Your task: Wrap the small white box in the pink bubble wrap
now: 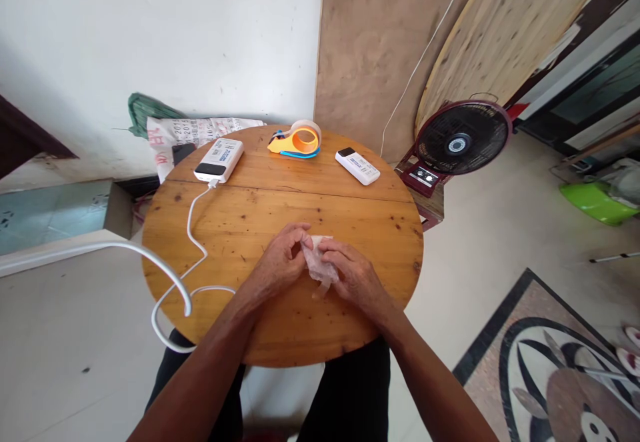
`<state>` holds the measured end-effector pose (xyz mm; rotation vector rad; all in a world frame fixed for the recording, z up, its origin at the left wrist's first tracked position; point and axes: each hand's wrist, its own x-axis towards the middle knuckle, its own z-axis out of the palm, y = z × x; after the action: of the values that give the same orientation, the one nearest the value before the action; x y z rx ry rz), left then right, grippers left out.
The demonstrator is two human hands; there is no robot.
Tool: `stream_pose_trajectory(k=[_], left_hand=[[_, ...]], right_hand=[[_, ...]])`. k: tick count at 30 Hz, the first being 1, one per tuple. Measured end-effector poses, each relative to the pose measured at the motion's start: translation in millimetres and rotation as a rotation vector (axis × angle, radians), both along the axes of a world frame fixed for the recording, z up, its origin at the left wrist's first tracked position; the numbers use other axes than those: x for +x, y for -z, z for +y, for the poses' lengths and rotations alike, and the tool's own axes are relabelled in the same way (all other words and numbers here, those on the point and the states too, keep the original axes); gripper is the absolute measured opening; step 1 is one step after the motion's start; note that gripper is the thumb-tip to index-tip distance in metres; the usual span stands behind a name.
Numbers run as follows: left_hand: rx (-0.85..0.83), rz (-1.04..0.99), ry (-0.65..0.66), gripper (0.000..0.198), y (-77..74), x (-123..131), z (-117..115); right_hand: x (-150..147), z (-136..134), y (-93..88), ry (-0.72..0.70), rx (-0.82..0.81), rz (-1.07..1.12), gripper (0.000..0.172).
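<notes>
A small packet in whitish, translucent bubble-wrap-like film (321,265) is between my two hands, low over the near half of the round table. My left hand (284,255) pinches its upper left side with thumb and forefinger. My right hand (354,272) grips the right side, fingers curled over the top. A short strip of clear tape (321,290) sticks out from the packet's lower edge. What is inside the wrapping cannot be made out.
On the wooden table (280,209) lie a white power bank (220,160) with a white cable (190,222), an orange-and-blue tape dispenser (296,141) and a second white power bank (357,165). A dark round fan (457,143) stands right of the table.
</notes>
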<state>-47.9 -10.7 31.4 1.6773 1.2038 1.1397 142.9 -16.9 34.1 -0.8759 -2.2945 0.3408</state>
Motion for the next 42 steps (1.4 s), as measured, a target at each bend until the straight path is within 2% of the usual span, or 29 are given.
stream_pose_trajectory(k=[22,42], left_hand=[[-0.105,-0.028,0.037,0.009,-9.2,-3,-2],[-0.101,-0.023,0.074,0.011,2.0,-7,3]], right_hand=[[-5,-4,7.4,0.056,0.096,0.0,0.025],[-5,-4,9.4,0.06,0.129,0.022,0.023]])
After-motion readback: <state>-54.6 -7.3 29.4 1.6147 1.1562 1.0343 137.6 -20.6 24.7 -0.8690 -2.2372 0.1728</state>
